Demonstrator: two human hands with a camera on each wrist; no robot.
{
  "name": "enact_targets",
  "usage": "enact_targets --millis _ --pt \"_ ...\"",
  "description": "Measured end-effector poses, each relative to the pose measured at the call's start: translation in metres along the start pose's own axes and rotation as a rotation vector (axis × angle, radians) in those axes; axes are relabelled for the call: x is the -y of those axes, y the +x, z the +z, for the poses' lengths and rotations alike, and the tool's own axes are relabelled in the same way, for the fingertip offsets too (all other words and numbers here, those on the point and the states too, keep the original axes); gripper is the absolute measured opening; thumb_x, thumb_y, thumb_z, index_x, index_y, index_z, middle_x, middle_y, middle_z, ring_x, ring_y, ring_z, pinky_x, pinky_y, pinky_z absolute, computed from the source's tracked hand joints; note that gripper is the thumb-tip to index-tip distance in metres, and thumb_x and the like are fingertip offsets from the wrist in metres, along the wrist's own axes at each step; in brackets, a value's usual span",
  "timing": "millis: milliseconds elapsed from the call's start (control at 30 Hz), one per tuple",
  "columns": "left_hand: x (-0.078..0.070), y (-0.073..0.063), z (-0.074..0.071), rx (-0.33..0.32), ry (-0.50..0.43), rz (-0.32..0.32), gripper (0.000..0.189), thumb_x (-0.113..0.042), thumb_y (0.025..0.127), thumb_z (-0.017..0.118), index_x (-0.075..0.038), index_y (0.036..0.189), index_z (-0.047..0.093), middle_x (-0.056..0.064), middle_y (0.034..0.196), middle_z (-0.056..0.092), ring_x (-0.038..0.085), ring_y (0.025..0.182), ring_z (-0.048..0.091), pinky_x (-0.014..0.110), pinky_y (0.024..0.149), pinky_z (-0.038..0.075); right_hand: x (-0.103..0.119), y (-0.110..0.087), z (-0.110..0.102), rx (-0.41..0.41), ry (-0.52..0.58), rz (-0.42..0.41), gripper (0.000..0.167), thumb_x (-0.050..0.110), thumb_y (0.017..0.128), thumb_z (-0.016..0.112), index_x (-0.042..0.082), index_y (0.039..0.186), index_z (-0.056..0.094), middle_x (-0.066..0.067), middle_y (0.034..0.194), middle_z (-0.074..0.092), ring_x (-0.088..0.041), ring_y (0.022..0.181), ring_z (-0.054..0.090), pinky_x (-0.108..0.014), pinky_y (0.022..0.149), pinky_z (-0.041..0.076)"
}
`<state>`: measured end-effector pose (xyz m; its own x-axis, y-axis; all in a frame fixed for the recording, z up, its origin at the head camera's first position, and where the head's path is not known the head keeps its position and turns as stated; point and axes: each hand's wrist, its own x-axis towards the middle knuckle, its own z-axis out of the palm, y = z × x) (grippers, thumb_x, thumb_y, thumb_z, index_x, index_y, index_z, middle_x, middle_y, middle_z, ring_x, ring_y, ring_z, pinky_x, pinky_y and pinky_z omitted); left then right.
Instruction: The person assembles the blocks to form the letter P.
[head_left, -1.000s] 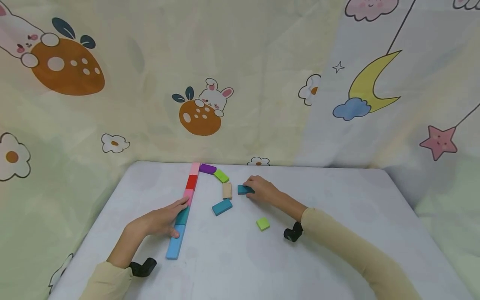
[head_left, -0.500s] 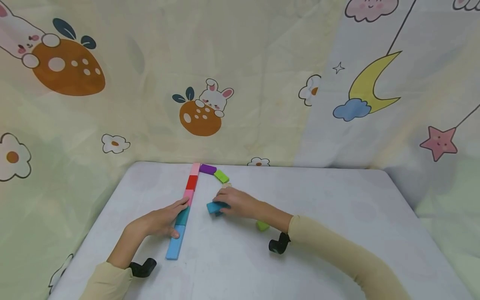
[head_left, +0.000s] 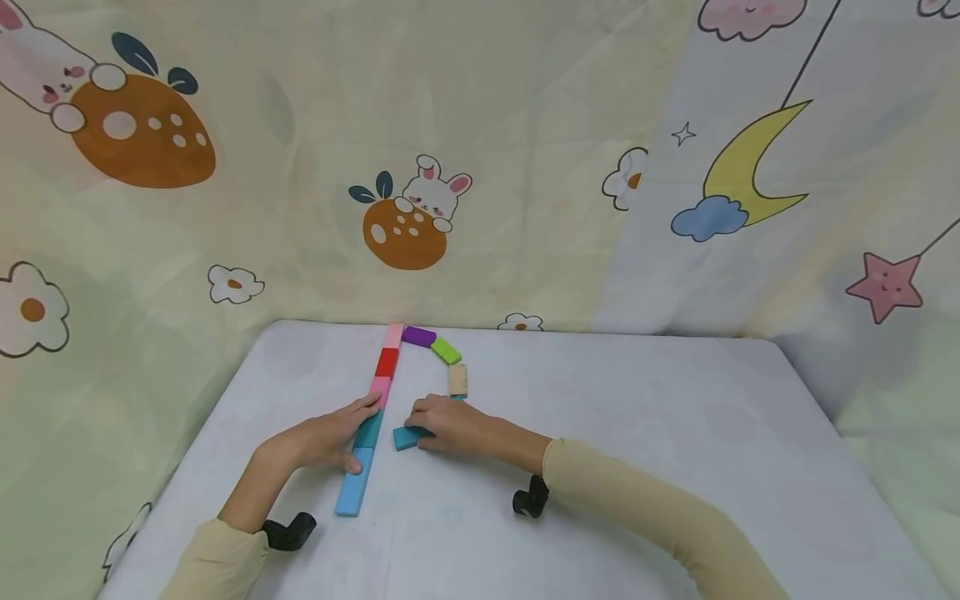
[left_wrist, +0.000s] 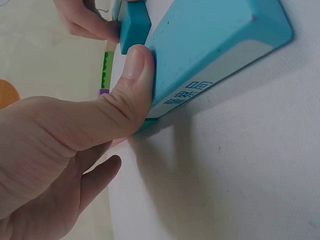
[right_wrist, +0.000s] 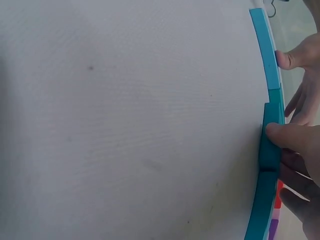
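Observation:
My left hand (head_left: 318, 442) lies along a row of flat blocks, its fingers touching the pink block (head_left: 380, 390) and its thumb against the light blue block (head_left: 350, 493). In the left wrist view that thumb presses the edge of the blue block (left_wrist: 215, 45), which bears printed characters. My right hand (head_left: 450, 423) pinches a teal block (head_left: 407, 438) just right of the row. A second teal block (right_wrist: 261, 205) meets the end of the held one in the right wrist view; my hand mostly hides it in the head view. A tan block (head_left: 457, 380) lies beyond.
Red (head_left: 386, 362) and light pink (head_left: 393, 335) blocks extend the row toward the table's (head_left: 637, 400) back edge. Purple (head_left: 419, 336) and lime green (head_left: 447, 351) blocks curve from its far end toward the tan block. A printed cloth (head_left: 525, 208) hangs behind the table.
My right hand has carried the teal block leftward and nearer, past the second teal block, to beside the row. The small lime block is now hidden by my right arm. My left hand stays put.

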<state>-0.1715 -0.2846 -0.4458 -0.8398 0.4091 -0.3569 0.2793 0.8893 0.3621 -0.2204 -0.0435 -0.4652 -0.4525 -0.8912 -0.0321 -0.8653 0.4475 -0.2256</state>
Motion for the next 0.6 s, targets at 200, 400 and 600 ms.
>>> enact_targets --millis 200,400,600 --pt "0.000 0.001 0.000 0.008 0.001 -0.011 0.105 -0.039 0.074 0.080 -0.008 0.155 0.019 0.014 0.163 0.018 0.040 0.146 0.027 0.055 0.109 0.041 -0.002 -0.003 -0.001 -0.022 0.006 0.021 0.046 0.033 0.090 0.069 0.013 0.130 0.062 0.001 0.122 0.064 -0.010 0.111 0.058 -0.012 0.093 0.049" --pt "-0.001 0.003 0.002 0.016 -0.020 -0.038 0.105 -0.036 0.074 0.081 -0.010 0.155 0.019 0.013 0.163 0.017 0.040 0.147 0.025 0.056 0.108 0.041 -0.007 -0.040 -0.017 -0.041 -0.005 0.129 0.053 0.038 0.089 0.070 0.014 0.134 0.058 0.000 0.129 0.061 -0.013 0.118 0.055 -0.021 0.097 0.051" --pt "0.002 0.004 0.003 0.001 -0.003 -0.037 0.105 -0.036 0.073 0.081 -0.009 0.155 0.021 0.012 0.163 0.019 0.039 0.147 0.026 0.053 0.107 0.043 -0.024 -0.099 -0.021 0.019 -0.061 0.307 0.050 0.040 0.086 0.072 0.012 0.127 0.063 -0.002 0.125 0.062 -0.017 0.115 0.056 -0.029 0.092 0.055"
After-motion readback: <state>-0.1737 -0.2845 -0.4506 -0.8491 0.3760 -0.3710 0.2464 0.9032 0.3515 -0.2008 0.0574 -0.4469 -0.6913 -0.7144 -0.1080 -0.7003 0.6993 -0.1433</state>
